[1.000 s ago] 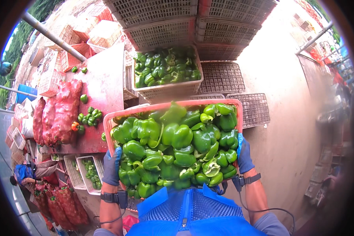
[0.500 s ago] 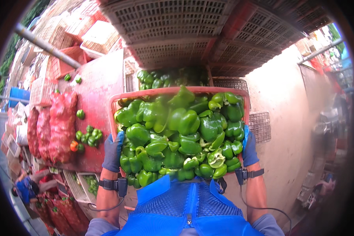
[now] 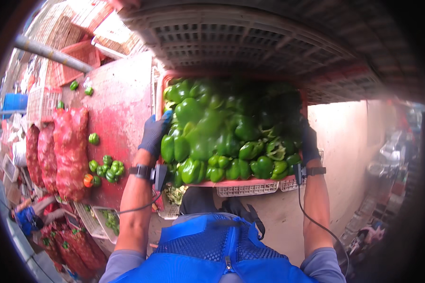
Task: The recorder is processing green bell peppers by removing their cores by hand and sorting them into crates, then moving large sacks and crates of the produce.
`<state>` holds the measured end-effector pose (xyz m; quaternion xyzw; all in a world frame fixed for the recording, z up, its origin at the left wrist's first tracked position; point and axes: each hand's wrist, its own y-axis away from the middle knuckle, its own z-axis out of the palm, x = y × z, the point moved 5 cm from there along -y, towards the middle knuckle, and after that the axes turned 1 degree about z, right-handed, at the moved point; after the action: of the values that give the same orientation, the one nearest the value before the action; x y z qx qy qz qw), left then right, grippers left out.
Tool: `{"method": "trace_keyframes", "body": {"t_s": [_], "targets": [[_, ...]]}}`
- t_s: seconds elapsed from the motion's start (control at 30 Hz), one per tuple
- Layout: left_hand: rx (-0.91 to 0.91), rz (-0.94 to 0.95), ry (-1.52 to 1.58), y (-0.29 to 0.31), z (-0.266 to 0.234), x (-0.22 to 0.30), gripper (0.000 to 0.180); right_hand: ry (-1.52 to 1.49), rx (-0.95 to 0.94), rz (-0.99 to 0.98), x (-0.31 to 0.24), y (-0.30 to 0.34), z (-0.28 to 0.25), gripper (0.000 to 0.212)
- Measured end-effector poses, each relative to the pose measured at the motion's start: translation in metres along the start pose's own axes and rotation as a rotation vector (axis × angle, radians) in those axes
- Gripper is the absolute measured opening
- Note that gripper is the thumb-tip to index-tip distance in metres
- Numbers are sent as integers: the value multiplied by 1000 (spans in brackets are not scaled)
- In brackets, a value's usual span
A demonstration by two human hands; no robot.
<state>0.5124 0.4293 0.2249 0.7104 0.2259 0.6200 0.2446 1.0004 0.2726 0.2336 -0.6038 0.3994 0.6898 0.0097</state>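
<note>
A pinkish-red plastic crate (image 3: 241, 182), heaped with green bell peppers (image 3: 208, 137), is held out in front of me at arm's length. Its left end is gripped by my left hand (image 3: 152, 136), in a dark blue glove, fingers closed around the edge. At the opposite end my right hand (image 3: 309, 141), also gloved, holds the crate; shade partly hides its fingers. The far part of the load lies in the shadow of a tall stack of slatted crates (image 3: 222, 37). One pepper near the right front looks split, with pale insides showing.
On my left stands a red tabletop (image 3: 127, 89) with loose peppers (image 3: 109, 170) and full red mesh sacks (image 3: 71, 155). A metal pole (image 3: 54, 54) crosses above it. Light crates (image 3: 248, 189) sit low beneath my load. Another person (image 3: 27, 220) is at the far left.
Both arms have stretched forward, carrying the crate of peppers away from my body and slightly right, into the stack's shade. My legs and lower crates now show beneath its near edge.
</note>
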Motion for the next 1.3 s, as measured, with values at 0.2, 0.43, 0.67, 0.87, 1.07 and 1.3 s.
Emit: {"method": "trace_keyframes", "body": {"t_s": [0.2, 0.43, 0.67, 0.87, 1.07, 1.3], "targets": [[182, 71, -128, 12, 7, -18, 44, 223, -17, -106, -27, 0, 9, 35], [355, 230, -351, 45, 39, -13, 45, 124, -109, -105, -14, -12, -44, 43], [306, 188, -222, 68, 61, 5, 44, 1058, -136, -416, -23, -47, -114, 49], [308, 257, -259, 69, 64, 11, 39, 1066, -161, -431, -25, -65, -128, 51], [224, 200, -328, 70, 61, 26, 39, 1029, -165, -425, -16, -62, -144, 52], [262, 285, -419, 64, 61, 28, 47, 963, -158, -422, -4, -56, -154, 54]]}}
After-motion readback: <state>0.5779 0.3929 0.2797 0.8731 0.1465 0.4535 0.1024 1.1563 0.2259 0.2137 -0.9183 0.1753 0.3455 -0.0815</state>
